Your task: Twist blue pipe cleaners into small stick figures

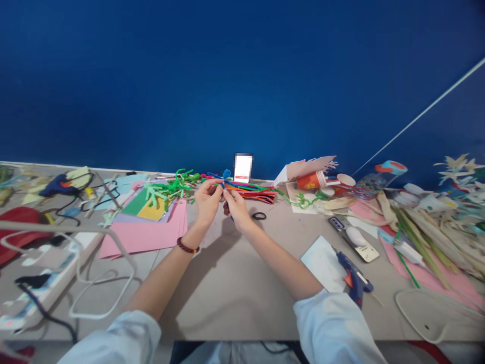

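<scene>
The left hand (207, 198) and right hand (237, 205) pinch closed on a bundle of pipe cleaners (252, 191), a blue loop (226, 174) already twisted on, ends still loose.

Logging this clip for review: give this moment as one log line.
left hand: holds pipe-cleaner bundle | right hand: holds same bundle | nearby: hot glue gun

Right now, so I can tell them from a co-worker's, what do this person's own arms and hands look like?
The left hand and right hand are bare, without gloves. Loose pale blue shirt sleeves cover the upper forearms. A bracelet of dark red beads circles the left wrist.
</scene>
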{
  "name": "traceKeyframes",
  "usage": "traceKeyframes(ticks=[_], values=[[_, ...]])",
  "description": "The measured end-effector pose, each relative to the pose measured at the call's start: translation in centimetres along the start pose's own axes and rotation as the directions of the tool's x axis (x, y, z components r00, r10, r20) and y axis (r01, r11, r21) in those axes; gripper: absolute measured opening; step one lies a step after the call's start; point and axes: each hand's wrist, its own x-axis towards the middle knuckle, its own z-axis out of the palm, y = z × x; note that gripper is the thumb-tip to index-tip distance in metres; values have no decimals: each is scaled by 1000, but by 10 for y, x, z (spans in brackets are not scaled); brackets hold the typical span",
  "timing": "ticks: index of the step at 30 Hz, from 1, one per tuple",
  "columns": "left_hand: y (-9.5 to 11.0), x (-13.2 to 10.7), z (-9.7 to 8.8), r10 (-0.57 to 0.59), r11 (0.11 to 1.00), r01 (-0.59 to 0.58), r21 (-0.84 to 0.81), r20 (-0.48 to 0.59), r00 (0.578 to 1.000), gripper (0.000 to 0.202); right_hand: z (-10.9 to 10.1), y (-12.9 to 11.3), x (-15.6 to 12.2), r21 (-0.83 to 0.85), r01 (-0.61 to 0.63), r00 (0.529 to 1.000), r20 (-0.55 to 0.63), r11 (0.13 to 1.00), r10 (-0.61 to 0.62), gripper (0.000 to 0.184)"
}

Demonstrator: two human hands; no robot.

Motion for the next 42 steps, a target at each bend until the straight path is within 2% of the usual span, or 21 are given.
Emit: traceKeyframes(ticks=[2,3,5,8,12,20,26,33,39,42], values=[[2,-2,2,15,1000,-15,7,11,1000,10,0,-1,2,191,-120,993,6,974,121,40],[3,-3,3,29,1000,-29,9,13,999,9,-1,-1,4,250,-137,990,1,959,141,42],[4,-4,5,55,998,-55,-4,21,998,7,-3,-3,6,297,-94,993,-33,950,109,44],[4,-4,7,43,995,-41,-86,26,999,10,-7,-2,9,307,-3,998,-65,952,24,45],[2,-3,7,0,986,5,-168,29,1000,12,-9,-1,10,302,34,994,-113,953,1,46],[-3,3,3,-77,979,90,-183,79,994,13,-9,-3,9,341,46,990,-139,939,3,44],[-3,4,2,-44,986,63,-157,123,991,13,-9,0,11,292,16,985,-168,956,35,51],[6,0,1,-13,994,28,-108,140,990,9,-11,-1,10,236,105,987,-145,966,-72,42],[8,0,2,-45,990,62,-127,128,991,12,-12,-4,10,224,97,982,-180,970,-57,44],[7,1,3,-68,988,88,-127,155,985,17,-13,-3,11,225,111,981,-181,968,-70,44]])
